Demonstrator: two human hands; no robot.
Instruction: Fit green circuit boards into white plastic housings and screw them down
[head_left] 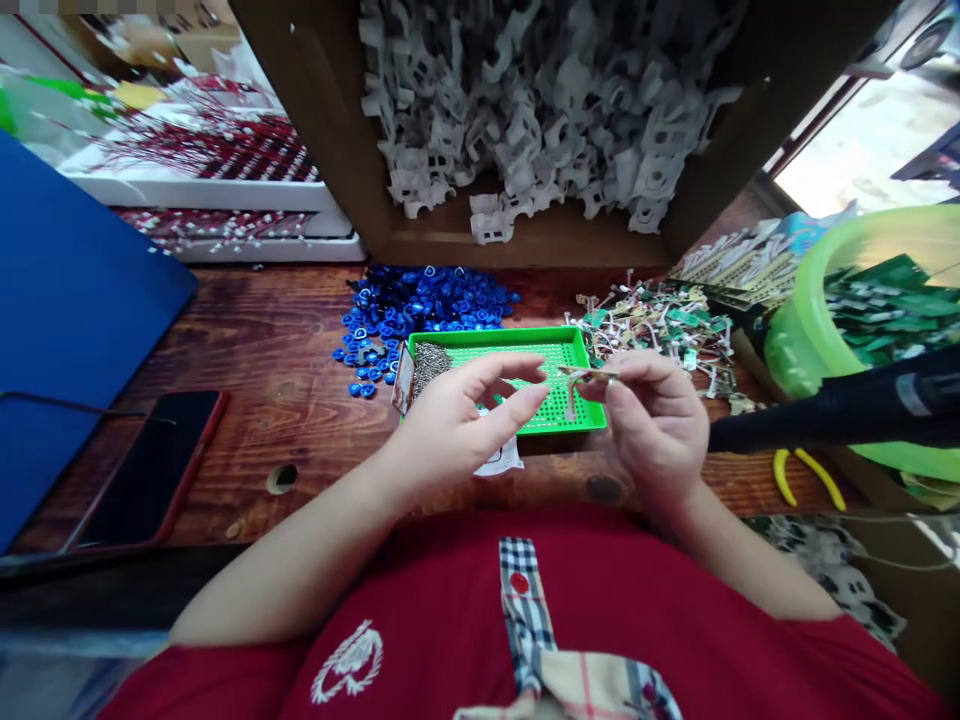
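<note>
Between the thumb and fingers of my right hand (656, 420) is a small circuit board (592, 375), with a short pale wire lead hanging from its left end. My left hand (480, 410) is just left of the board, apart from it, thumb and fingers spread with nothing visible between them. Both hands are over a green perforated tray (585, 350), whose left end holds a heap of small metal screws (430, 365). A white plastic piece (504, 460) pokes out under my left hand, mostly hidden.
Blue plastic parts (435, 300) lie behind the tray, wired boards (660, 320) right of it. A carton (525, 240) of white plastic parts stands at the back. At right are a green tub (802, 320), a black tool (847, 405) and yellow-handled pliers (810, 478); a phone (150, 470) lies left.
</note>
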